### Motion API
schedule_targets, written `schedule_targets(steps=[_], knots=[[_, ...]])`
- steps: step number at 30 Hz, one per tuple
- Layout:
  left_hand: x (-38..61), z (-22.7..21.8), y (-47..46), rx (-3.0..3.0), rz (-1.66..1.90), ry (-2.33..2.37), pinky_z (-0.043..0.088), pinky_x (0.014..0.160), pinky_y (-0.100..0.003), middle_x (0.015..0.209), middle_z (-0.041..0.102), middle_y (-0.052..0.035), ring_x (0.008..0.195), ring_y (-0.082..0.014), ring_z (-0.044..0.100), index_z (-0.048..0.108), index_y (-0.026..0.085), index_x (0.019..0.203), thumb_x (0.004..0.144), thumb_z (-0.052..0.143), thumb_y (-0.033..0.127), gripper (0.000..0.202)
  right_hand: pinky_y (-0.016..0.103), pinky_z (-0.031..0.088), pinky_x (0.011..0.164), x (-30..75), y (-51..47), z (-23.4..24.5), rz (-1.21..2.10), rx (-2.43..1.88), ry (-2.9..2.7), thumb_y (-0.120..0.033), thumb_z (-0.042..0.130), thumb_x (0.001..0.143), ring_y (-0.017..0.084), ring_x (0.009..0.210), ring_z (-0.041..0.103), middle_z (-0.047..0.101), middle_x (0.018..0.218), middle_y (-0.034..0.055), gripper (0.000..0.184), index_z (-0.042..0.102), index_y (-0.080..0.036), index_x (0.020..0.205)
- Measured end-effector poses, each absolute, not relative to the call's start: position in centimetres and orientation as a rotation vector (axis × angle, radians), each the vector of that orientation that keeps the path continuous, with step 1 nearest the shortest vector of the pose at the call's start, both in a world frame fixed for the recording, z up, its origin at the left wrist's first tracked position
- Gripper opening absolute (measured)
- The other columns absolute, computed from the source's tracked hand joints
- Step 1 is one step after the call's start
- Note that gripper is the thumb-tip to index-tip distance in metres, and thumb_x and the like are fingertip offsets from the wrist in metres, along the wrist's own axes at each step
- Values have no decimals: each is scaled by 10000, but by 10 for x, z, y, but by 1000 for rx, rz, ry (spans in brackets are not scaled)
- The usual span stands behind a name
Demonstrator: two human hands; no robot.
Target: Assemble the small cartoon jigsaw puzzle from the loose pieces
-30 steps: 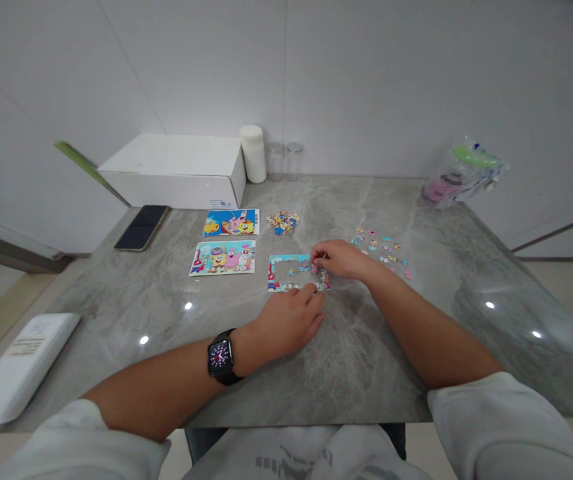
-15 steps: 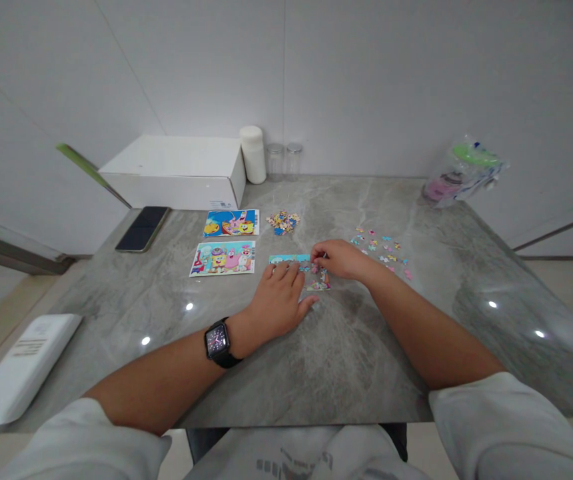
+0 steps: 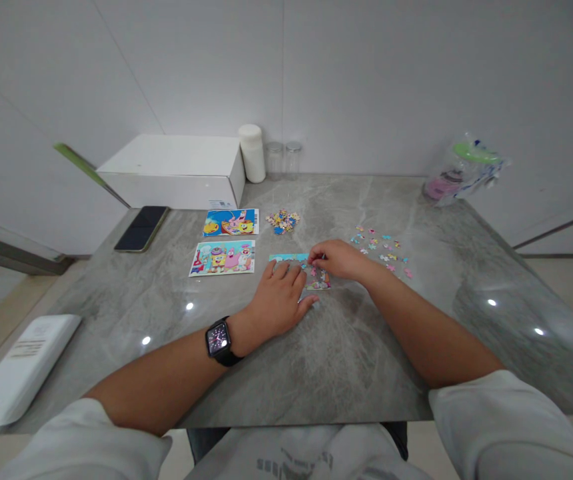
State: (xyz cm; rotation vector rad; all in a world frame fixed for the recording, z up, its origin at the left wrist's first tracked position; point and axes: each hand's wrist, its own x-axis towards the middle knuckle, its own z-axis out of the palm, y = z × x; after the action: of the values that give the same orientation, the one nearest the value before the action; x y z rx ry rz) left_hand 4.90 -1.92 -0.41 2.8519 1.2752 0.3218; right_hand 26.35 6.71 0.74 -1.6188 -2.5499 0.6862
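Note:
A small partly built jigsaw puzzle (image 3: 316,279) lies on the grey marble table (image 3: 346,347). My left hand (image 3: 279,299), with a black watch on its wrist, lies flat over the puzzle's left half, fingers stretched out. My right hand (image 3: 339,258) rests at the puzzle's right edge, fingertips pinched on a small puzzle piece that I can barely make out. Loose pieces (image 3: 381,251) are scattered to the right of my right hand. Another heap of pieces (image 3: 282,221) sits behind the puzzle.
Two cartoon picture cards (image 3: 223,257) (image 3: 231,222) lie left of the puzzle. A phone (image 3: 142,228), a white box (image 3: 176,170), a white jar (image 3: 252,153) and two clear jars (image 3: 284,159) stand behind. A plastic bag (image 3: 461,172) sits far right, a white device (image 3: 16,370) near left.
My left hand moved forward from below the puzzle and now lies over its left half. My right hand stayed at the puzzle's right edge.

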Motion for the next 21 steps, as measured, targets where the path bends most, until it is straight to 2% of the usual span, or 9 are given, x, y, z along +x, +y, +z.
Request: schedule_targets(steps=[4, 9, 14, 21], knots=[[48, -5, -19, 2856, 318, 1300, 313, 1209, -571, 1474, 611, -162, 1345, -350, 523, 646, 147, 1326, 1053, 449, 577, 546, 251, 481, 836, 271, 69, 12, 610, -1677, -2500, -183, 648, 923, 172, 938, 716, 814, 1040, 32, 222, 809, -238, 1067], [49, -5, -21, 2855, 352, 1275, 311, 1207, -598, 1491, 599, -181, 1350, -360, 522, 652, 148, 1338, 1048, 470, 565, 540, 257, 466, 796, 279, 71, 21, 534, -1712, -2482, -194, 675, 894, 174, 890, 704, 809, 992, 31, 164, 805, -223, 989], [50, -6, -20, 2872, 366, 1014, 340, 1203, -548, 1483, 613, -147, 1336, -324, 538, 634, 163, 1373, 1050, 502, 526, 504, 262, 459, 792, 278, 69, 23, 500, -1762, -2519, -200, 665, 900, 183, 918, 705, 807, 1008, 40, 165, 800, -221, 994], [48, -15, -17, 2872, 371, 916, 267, 1261, -548, 1509, 598, -138, 1411, -305, 497, 607, 175, 1406, 1056, 493, 528, 511, 274, 463, 815, 283, 71, 28, 440, -1823, -2458, -219, 630, 940, 193, 933, 702, 804, 1044, 54, 185, 796, -215, 1021]])
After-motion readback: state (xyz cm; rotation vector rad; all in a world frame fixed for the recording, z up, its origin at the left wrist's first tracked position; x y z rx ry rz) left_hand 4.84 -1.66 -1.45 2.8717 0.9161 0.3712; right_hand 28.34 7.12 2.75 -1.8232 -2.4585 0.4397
